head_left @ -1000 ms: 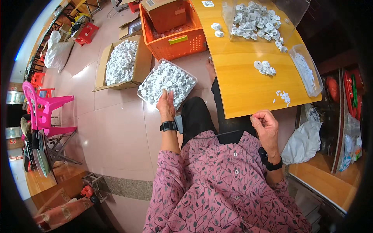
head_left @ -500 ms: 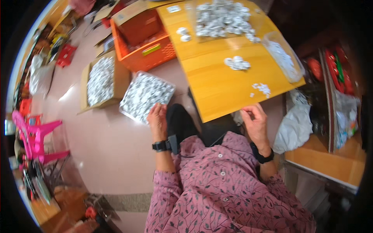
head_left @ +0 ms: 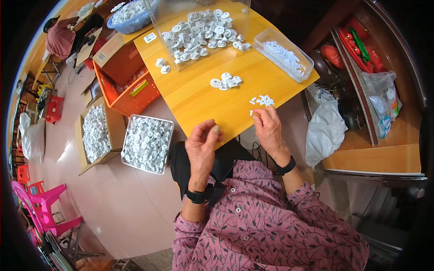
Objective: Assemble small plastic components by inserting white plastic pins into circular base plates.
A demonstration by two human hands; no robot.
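Observation:
My right hand (head_left: pixel 270 133) is at the table's near edge, its thumb and forefinger pinched at a small white plastic piece (head_left: pixel 251 113). Beside its fingertips lies a little pile of the same small white pieces (head_left: pixel 263 100). My left hand (head_left: pixel 202 147) hovers over the near left edge of the yellow table (head_left: pixel 190 106). Its fingers are loosely bent with the thumb apart, and nothing shows in them. Farther in on the tabletop sits a small group of round white plastic parts (head_left: pixel 226 81).
A clear bin (head_left: pixel 246 18) of round white parts stands at the back; a clear tub (head_left: pixel 305 74) of small pieces is at right. On the floor at left are a filled clear tray (head_left: pixel 169 149), a cardboard box (head_left: pixel 83 151) and an orange crate (head_left: pixel 135 101). A person (head_left: pixel 61 38) sits far left.
My left hand has come from above the floor tray to the table's edge. My right hand has risen to the small-piece pile, where it now pinches one. The view has shifted.

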